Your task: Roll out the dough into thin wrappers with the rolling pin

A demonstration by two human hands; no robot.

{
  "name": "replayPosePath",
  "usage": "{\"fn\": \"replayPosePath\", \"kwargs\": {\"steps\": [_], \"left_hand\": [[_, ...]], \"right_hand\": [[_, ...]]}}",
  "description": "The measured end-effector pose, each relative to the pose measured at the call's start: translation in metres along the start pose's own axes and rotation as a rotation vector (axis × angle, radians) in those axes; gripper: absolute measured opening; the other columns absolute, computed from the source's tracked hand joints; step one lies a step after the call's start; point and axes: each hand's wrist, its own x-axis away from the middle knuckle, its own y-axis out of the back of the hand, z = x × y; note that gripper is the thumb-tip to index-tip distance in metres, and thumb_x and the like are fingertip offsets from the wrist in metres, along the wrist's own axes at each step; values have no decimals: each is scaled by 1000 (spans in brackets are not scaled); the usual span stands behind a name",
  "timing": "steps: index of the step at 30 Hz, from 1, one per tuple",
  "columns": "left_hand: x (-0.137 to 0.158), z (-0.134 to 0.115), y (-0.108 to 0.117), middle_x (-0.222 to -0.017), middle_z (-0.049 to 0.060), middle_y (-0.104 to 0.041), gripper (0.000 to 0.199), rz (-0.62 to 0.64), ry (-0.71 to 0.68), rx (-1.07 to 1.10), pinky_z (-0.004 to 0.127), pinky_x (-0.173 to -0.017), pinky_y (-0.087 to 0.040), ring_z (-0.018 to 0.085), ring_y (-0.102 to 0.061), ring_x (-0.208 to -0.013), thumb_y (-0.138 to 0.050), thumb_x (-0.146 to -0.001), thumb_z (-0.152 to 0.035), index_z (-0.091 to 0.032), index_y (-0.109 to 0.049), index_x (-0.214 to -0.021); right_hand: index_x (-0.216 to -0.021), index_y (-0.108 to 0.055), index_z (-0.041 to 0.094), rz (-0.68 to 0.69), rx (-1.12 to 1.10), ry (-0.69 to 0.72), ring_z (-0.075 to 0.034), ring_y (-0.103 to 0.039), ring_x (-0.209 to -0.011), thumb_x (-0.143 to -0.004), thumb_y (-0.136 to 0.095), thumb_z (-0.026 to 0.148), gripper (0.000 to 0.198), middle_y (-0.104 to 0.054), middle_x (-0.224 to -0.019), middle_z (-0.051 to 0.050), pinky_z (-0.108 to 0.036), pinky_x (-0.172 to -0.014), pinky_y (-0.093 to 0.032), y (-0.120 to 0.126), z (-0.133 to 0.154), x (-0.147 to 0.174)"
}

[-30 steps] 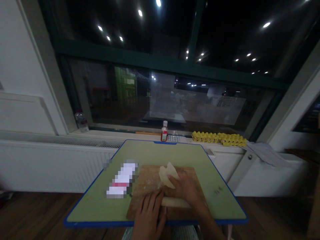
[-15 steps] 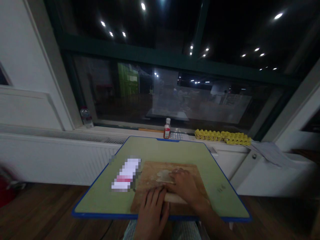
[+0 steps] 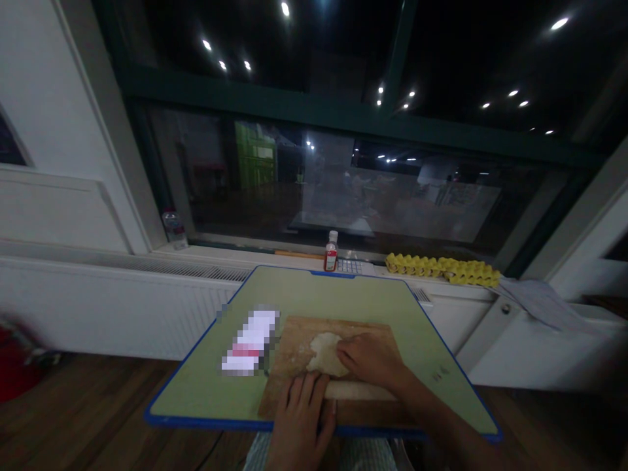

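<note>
A flat, pale, irregular sheet of dough lies on a wooden cutting board. My right hand reaches over the board, its fingers closed on the dough's right edge. Just nearer to me, a light wooden rolling pin lies crosswise on the board. My left hand covers the pin's left end, fingers laid over it and thumb on the near side. The right forearm passes over the pin's right end and hides it.
The board rests on a green folding table with a blue rim. A pixelated phone-like object lies left of the board. On the sill stand a red-labelled bottle, yellow egg cartons and a clear bottle.
My right hand has shifted slightly right and away from the pin, uncovering more of the dough and the pin. The left hand stays on the pin. The view has tilted a little.
</note>
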Motion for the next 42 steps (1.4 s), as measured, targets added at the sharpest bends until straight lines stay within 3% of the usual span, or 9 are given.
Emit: {"fn": "replayPosePath", "kwargs": {"steps": [6,10,15,17,19,22,28,37,42], "left_hand": [[0,-1,1,-110,3,-67,31,-5,17,23,38,-98,-36,22,-56,-104,-49,-90,-26,-23,-60,-119],[-2,-1,3,-110,2,-67,32,13,11,20,37,-97,-37,22,-56,-103,-51,-89,-25,-24,-59,-119],[-2,2,4,-111,2,-67,37,27,-39,-36,37,-96,-36,22,-55,-103,-55,-85,-24,-22,-58,-122],[-2,3,4,-111,2,-67,38,24,-56,-45,37,-96,-36,22,-56,-103,-56,-84,-25,-22,-58,-122],[-2,3,5,-112,2,-67,38,26,-53,-42,37,-96,-36,21,-56,-103,-56,-85,-25,-22,-59,-122],[-2,3,7,-113,1,-67,37,52,-26,-23,36,-96,-37,21,-57,-103,-56,-87,-27,-24,-58,-124],[0,2,5,-111,1,-67,35,31,-14,-19,35,-97,-37,20,-58,-102,-54,-88,-27,-24,-58,-123],[-1,-2,3,-109,2,-67,32,2,37,24,36,-98,-36,21,-57,-101,-50,-91,-29,-24,-61,-120],[-2,1,5,-110,2,-67,33,12,-2,2,36,-97,-36,21,-56,-102,-54,-88,-27,-24,-60,-120]], "right_hand": [[-100,-71,15,79,121,76,-22,-70,-83,-90,-47,14,26,-75,-95,-11,-30,-75,-49,-1,8,-6],[-95,-72,16,91,87,88,-22,-69,-83,-90,-47,15,26,-75,-94,-11,-30,-77,-48,3,8,-7],[-89,-71,20,100,-203,77,-16,-65,-80,-92,-47,27,25,-74,-90,-3,-24,-72,-45,3,-10,-6],[-101,-70,21,82,-347,90,-15,-65,-80,-92,-47,29,25,-73,-92,-1,-22,-70,-44,5,-18,-2],[-114,-67,25,37,-391,117,-15,-65,-89,-93,-46,27,31,-73,-102,0,-23,-78,-44,10,-24,3],[-121,-67,33,22,-271,145,-17,-63,-101,-92,-42,21,40,-72,-109,0,-29,-91,-41,19,-25,10],[-123,-66,38,86,-76,163,-19,-65,-91,-89,-42,19,45,-74,-97,-2,-32,-88,-42,20,-23,13],[-117,-69,36,53,-102,112,-19,-66,-81,-93,-43,29,37,-75,-86,-1,-30,-84,-43,9,-25,15],[-121,-67,37,31,-136,151,-17,-65,-93,-92,-45,29,36,-74,-103,0,-28,-89,-42,13,-28,18]]}}
